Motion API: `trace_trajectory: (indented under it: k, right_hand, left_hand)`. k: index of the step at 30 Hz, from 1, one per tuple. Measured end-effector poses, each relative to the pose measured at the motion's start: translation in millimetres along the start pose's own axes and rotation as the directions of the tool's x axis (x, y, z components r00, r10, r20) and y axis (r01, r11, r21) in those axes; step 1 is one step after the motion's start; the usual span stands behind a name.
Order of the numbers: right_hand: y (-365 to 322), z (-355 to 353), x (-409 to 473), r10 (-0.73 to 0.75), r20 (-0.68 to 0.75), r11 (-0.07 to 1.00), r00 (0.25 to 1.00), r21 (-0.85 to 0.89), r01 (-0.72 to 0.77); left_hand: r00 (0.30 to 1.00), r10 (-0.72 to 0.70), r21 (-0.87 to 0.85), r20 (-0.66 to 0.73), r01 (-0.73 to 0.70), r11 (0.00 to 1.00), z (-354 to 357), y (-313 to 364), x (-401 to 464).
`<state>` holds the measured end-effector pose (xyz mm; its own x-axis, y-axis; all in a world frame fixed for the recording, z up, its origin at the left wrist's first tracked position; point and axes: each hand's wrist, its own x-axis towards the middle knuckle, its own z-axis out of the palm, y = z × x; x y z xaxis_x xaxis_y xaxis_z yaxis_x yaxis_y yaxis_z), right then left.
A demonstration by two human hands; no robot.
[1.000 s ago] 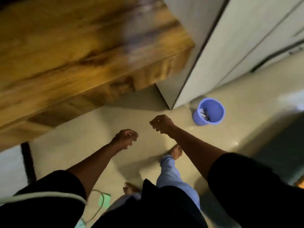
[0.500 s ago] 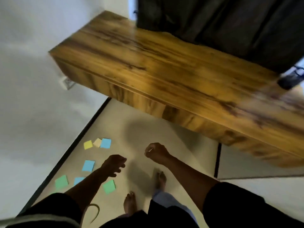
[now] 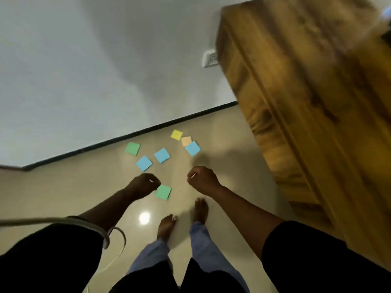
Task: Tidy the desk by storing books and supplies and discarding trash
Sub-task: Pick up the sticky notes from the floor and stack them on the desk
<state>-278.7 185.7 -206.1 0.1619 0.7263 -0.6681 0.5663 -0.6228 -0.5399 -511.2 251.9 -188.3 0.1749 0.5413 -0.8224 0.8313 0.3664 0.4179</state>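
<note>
A grey cable (image 3: 63, 219) crosses the left sleeve, and ahead of it the left hand (image 3: 145, 183) hangs over the floor (image 3: 63, 191) with fingers curled, a small white sliver showing at its knuckles, perhaps a scrap it pinches. Sticky notes (image 3: 161, 155) in green, blue, yellow and peach lie scattered on the floor by the wall's dark skirting, one green note just beside that hand. The right hand (image 3: 203, 179) is likewise curled about a thin white sliver, and the wooden counter (image 3: 306, 92) stands to the right, blurred.

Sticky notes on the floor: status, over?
Left hand and right hand both fisted, each showing a small white sliver, unidentifiable. Seven sticky notes scattered on the floor, none picked up. Nothing in the way.
</note>
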Motion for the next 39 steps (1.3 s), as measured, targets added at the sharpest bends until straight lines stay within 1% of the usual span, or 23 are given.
trace_trajectory:
  k: [3, 5, 8, 11, 17, 22, 25, 27, 30, 32, 34, 38, 39]
  right_hand:
    - [-14, 10, 39, -0.07, 0.078, 0.989, 0.995, -0.122, 0.079]
    - [-18, 17, 58, -0.081, 0.1, 0.983, 0.992, -0.159, 0.097]
    - [-25, 50, 99, -0.098, 0.173, 0.964, 0.98, -0.227, 0.137]
    - [-18, 91, 136, -0.081, 0.219, 0.948, 0.972, -0.283, 0.143]
    - [36, 205, 223, -0.054, 0.25, 0.916, 0.967, -0.373, 0.148]
    - [109, 302, 289, 0.007, 0.306, 0.884, 0.952, -0.447, 0.137]
    - [146, 346, 324, 0.026, 0.289, 0.871, 0.957, -0.476, 0.12]
    - [166, 373, 349, 0.02, 0.271, 0.848, 0.962, -0.515, 0.127]
    - [183, 407, 382, -0.007, 0.223, 0.81, 0.975, -0.571, 0.136]
    - [190, 428, 401, -0.032, 0.183, 0.786, 0.983, -0.603, 0.138]
    - [195, 446, 414, -0.033, 0.132, 0.772, 0.991, -0.626, 0.109]
    - [204, 470, 420, -0.012, 0.043, 0.689, 0.999, -0.724, 0.04]
    - [206, 474, 421, 0.001, 0.035, 0.684, 0.999, -0.729, 0.025]
  left_hand:
    - [0.997, -0.017, -0.065, -0.07, 0.013, 0.998, -7, -10, 21]
    - [0.995, -0.024, -0.092, -0.096, 0.015, 0.996, -3, -14, 29]
    - [0.99, -0.061, -0.14, -0.129, 0.042, 0.989, 6, -40, 57]
    - [0.984, -0.11, -0.198, -0.139, 0.081, 0.977, 21, -74, 94]
    - [0.976, -0.195, -0.317, -0.092, 0.157, 0.935, 73, -176, 202]
    - [0.977, -0.214, -0.306, -0.019, 0.198, 0.931, 124, -270, 290]
    - [0.976, -0.215, -0.294, -0.024, 0.199, 0.935, 144, -313, 333]
    - [0.975, -0.218, -0.324, -0.036, 0.195, 0.926, 156, -334, 359]
    - [0.976, -0.212, -0.396, -0.056, 0.174, 0.902, 173, -354, 385]
    - [0.972, -0.227, -0.471, -0.069, 0.169, 0.866, 183, -363, 397]
    - [0.967, -0.244, -0.534, -0.077, 0.167, 0.829, 192, -370, 406]
    - [0.964, -0.266, -0.612, 0.012, 0.217, 0.76, 205, -388, 408]
    - [0.961, -0.276, -0.616, 0.034, 0.237, 0.751, 208, -393, 407]
